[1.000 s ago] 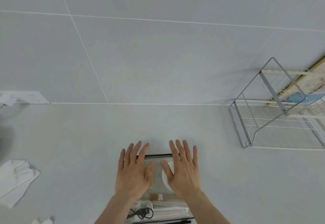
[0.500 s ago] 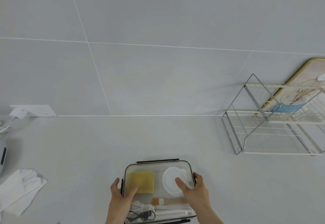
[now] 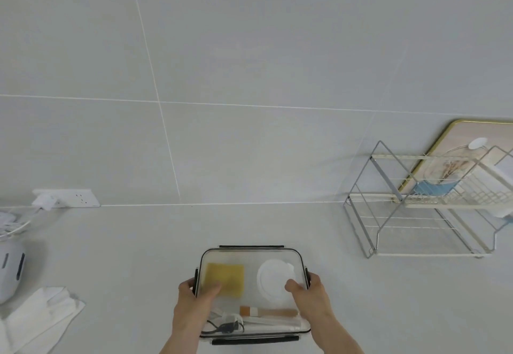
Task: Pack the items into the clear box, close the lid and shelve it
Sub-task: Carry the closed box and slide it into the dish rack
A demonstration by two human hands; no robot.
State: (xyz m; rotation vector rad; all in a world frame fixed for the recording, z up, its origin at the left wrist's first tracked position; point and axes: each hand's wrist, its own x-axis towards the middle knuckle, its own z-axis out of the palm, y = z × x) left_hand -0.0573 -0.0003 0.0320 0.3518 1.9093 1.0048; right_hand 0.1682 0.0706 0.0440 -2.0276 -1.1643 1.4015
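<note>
Pale counter [image 3: 116, 256]: left hand [image 3: 191, 302] and right hand [image 3: 311, 296], flat on top a second ago, now clasp the lidded clear box [image 3: 251, 291] by its sides, thumbs over the lid.

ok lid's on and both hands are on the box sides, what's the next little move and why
Probably lift the clear box and carry it right toward the wire rack. The lid looks seated over the contents, the left hand and right hand grip opposite sides, and the rack's lower tier looks open. Whether the latches are snapped is unclear.
</note>
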